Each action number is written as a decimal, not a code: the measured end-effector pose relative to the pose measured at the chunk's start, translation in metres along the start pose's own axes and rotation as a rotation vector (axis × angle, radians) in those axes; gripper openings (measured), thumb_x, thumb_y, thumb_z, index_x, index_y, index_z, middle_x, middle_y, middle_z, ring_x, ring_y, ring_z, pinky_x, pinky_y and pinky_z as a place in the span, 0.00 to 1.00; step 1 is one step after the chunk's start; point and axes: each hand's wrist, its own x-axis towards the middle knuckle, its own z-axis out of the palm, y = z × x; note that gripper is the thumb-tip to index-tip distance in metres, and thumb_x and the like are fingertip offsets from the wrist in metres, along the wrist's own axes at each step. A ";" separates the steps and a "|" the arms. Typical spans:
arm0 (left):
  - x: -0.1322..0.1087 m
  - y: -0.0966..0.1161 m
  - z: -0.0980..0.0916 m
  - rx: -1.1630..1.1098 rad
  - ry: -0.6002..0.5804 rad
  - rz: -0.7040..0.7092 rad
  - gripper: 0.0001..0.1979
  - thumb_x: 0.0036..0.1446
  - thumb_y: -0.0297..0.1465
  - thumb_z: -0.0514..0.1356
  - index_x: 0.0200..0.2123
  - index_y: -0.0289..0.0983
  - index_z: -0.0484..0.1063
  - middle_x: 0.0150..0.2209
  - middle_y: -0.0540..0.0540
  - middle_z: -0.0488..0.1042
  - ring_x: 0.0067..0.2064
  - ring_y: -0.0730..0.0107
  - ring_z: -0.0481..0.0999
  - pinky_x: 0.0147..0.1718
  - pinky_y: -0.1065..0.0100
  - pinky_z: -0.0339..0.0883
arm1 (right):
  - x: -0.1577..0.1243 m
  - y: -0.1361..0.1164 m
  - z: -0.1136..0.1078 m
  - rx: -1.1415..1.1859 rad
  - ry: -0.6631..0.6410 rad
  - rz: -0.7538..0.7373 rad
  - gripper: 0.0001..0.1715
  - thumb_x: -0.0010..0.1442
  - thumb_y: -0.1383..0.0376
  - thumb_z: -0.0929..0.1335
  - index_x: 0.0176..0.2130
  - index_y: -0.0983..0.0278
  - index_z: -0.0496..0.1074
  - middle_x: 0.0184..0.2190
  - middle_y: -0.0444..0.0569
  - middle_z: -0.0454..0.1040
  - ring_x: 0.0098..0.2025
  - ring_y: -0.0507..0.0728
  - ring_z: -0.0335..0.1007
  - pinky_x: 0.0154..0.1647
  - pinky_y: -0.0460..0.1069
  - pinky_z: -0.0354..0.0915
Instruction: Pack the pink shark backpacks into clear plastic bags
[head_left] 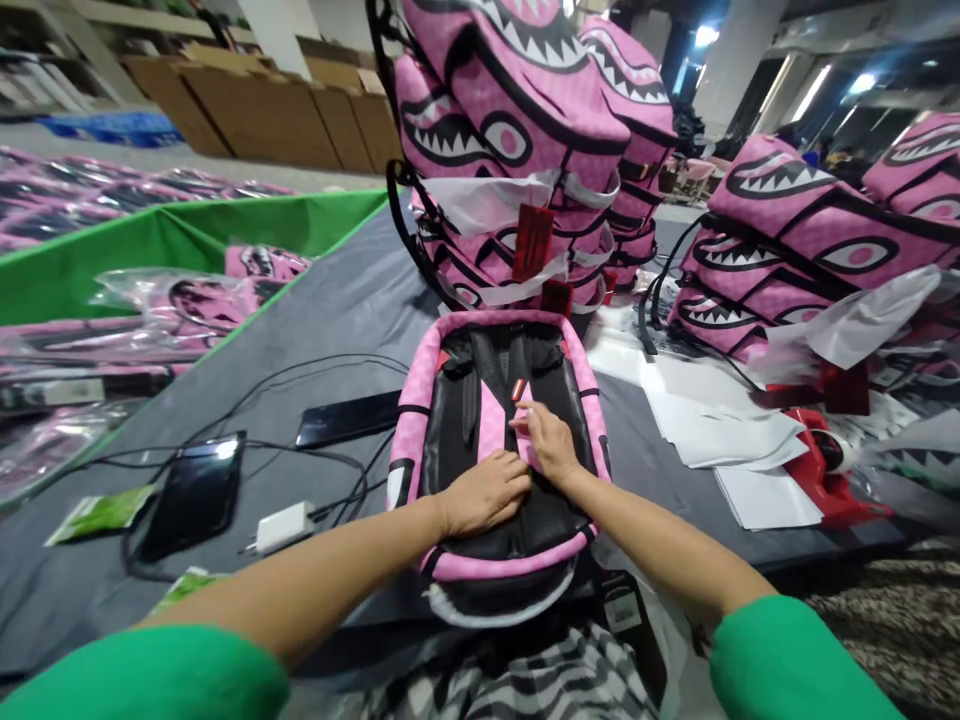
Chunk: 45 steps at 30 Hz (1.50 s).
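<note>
A pink and black backpack (433,400) lies on the table in front of me, its black padded panel and straps facing up. My left hand (487,492) rests palm down on the lower middle of that panel, fingers stretched out and lying flat. Just above and to the right, my right hand (550,440) has its thumb and fingers drawn together at the pink strip near the middle. What lies between those fingertips is too small to make out. Beyond them, a small orange and white tag (518,390) shows on the panel.
Stacked pink shark-face backpacks (517,90) stand behind, with another stack (810,240) at right. White papers (690,410) and a red tape dispenser (829,470) lie right. On the left are a black phone (193,495), cables, a white charger (283,527) and a green-sided bin (315,215).
</note>
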 end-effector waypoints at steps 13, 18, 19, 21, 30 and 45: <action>-0.003 -0.026 0.024 0.178 0.330 -0.410 0.19 0.68 0.36 0.51 0.53 0.34 0.75 0.57 0.30 0.71 0.62 0.41 0.64 0.61 0.37 0.53 | -0.029 -0.029 -0.022 -0.353 -0.954 -1.090 0.08 0.69 0.62 0.65 0.37 0.61 0.71 0.34 0.46 0.79 0.32 0.54 0.71 0.29 0.49 0.58; -0.005 -0.039 0.042 0.167 0.362 -0.609 0.27 0.65 0.43 0.56 0.66 0.49 0.64 0.72 0.39 0.54 0.73 0.38 0.47 0.66 0.32 0.39 | -0.010 0.002 0.009 -0.366 -0.802 -1.010 0.10 0.68 0.63 0.63 0.35 0.62 0.70 0.32 0.46 0.78 0.34 0.55 0.71 0.30 0.49 0.59; -0.004 -0.040 0.042 0.163 0.359 -0.625 0.28 0.65 0.43 0.56 0.67 0.50 0.63 0.73 0.40 0.53 0.73 0.38 0.46 0.66 0.32 0.38 | -0.009 0.006 0.013 -0.381 -0.752 -0.992 0.10 0.68 0.63 0.63 0.35 0.62 0.70 0.32 0.47 0.78 0.34 0.55 0.71 0.30 0.49 0.59; -0.002 -0.037 0.041 0.168 0.367 -0.653 0.28 0.65 0.41 0.57 0.67 0.53 0.62 0.74 0.42 0.51 0.73 0.37 0.44 0.66 0.30 0.37 | -0.012 0.010 0.017 -0.403 -0.660 -0.997 0.09 0.66 0.63 0.64 0.34 0.62 0.71 0.31 0.46 0.77 0.33 0.55 0.71 0.29 0.50 0.59; -0.010 0.054 0.078 0.238 0.326 -0.616 0.36 0.61 0.45 0.60 0.70 0.52 0.53 0.74 0.37 0.50 0.72 0.29 0.46 0.64 0.30 0.43 | -0.056 -0.004 -0.036 -0.442 0.002 -0.950 0.12 0.66 0.62 0.63 0.38 0.62 0.74 0.32 0.48 0.78 0.35 0.56 0.73 0.38 0.51 0.67; 0.054 -0.063 0.014 0.216 0.269 -0.437 0.34 0.64 0.57 0.50 0.70 0.55 0.53 0.71 0.44 0.58 0.72 0.34 0.51 0.64 0.32 0.46 | 0.001 0.040 -0.050 -0.270 -0.009 -0.088 0.25 0.72 0.61 0.58 0.62 0.66 0.69 0.70 0.60 0.59 0.68 0.61 0.60 0.68 0.56 0.59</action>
